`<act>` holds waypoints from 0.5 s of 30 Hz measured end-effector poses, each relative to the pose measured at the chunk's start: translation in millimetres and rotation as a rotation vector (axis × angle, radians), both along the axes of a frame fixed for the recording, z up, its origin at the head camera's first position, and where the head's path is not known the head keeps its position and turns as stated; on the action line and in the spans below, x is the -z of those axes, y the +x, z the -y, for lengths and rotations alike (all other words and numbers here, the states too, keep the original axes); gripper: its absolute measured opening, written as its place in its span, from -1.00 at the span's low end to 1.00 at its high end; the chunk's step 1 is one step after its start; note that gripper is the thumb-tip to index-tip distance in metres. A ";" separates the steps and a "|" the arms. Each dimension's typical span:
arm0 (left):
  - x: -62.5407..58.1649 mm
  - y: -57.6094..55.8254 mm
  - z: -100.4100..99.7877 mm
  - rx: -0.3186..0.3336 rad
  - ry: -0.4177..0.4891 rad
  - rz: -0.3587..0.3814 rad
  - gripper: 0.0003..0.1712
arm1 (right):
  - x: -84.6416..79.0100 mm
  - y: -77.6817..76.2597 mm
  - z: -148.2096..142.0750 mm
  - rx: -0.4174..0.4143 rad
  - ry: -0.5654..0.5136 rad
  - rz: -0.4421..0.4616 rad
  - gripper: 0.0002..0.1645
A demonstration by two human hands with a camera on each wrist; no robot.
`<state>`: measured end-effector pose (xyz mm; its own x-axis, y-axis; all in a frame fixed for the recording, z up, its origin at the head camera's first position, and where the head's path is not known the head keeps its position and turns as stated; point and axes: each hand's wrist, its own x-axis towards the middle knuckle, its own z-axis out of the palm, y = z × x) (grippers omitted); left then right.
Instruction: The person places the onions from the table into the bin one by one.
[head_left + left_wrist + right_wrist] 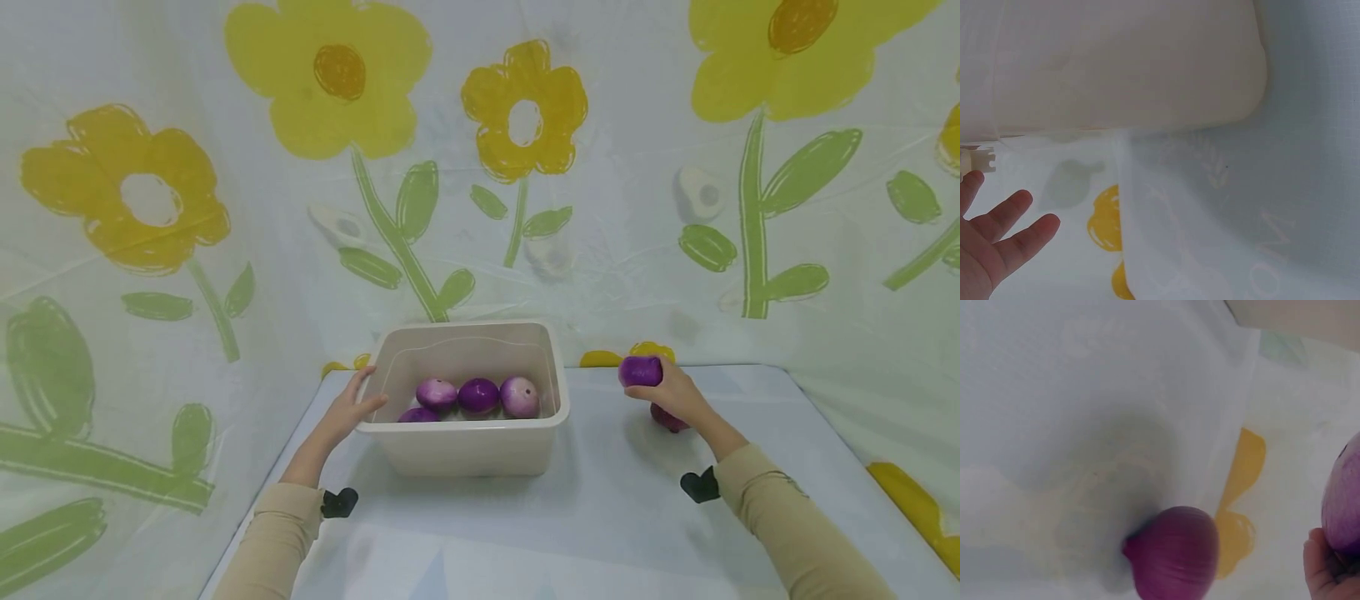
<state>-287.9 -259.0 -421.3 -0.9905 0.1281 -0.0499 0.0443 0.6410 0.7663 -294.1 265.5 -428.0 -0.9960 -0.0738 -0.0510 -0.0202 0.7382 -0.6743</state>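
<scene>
My right hand grips a purple onion, held up above the table at the right. Below it, a second, darker red onion lies on the tabletop, partly hidden by the hand in the head view. A cream plastic bin stands left of centre with several purple and whitish onions inside. At the bin's left rim is my left hand, its thumb reaching over the rim. In the left wrist view its fingers are straight and spread beside the bin's outer wall.
The pale table runs back to a hanging cloth printed with yellow flowers and green leaves. This cloth also rises along the left and right sides. The bin stands close to the table's back edge.
</scene>
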 end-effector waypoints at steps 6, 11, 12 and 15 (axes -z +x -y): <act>0.8 -0.8 0.5 0.003 0.003 -0.013 -0.10 | -17.1 -6.6 2.3 -0.013 -0.027 -0.027 0.12; 1.4 -1.2 0.5 0.001 0.003 -0.017 -0.11 | -33.7 -12.5 8.0 -0.037 -0.037 -0.045 0.10; 1.4 -1.3 0.5 -0.001 0.003 -0.016 -0.11 | -37.3 -13.8 9.7 -0.041 -0.038 -0.047 0.10; 1.7 -1.9 0.3 -0.002 0.003 -0.011 -0.11 | -48.7 -17.6 16.5 -0.051 -0.045 -0.047 0.09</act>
